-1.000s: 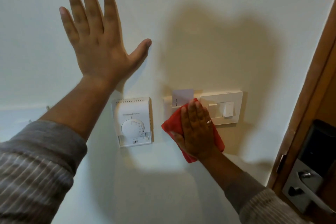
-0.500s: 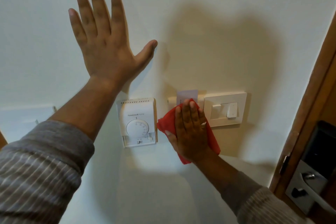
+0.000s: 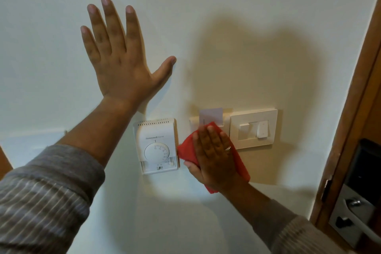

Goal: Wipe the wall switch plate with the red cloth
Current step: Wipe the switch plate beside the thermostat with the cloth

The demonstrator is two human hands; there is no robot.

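Observation:
A cream switch plate (image 3: 253, 129) with two rocker switches is fixed to the wall at centre right. Left of it sits a smaller plate with a pale key card (image 3: 211, 116) sticking out of its top. My right hand (image 3: 214, 155) presses the red cloth (image 3: 186, 151) flat against that card holder plate, hiding most of it; a ring shows on one finger. The cloth's right edge hangs just below the switch plate's left corner. My left hand (image 3: 118, 55) lies flat on the bare wall higher up, fingers spread, holding nothing.
A white dial thermostat (image 3: 157, 146) is mounted just left of the cloth, almost touching it. A wooden door frame (image 3: 354, 109) runs down the right edge, with a dark electronic lock and metal handle (image 3: 354, 202) at lower right.
My right hand and the cloth have slid left, off the switch plate's left edge and onto the card holder plate, close to the thermostat. The left hand has stayed planted on the wall.

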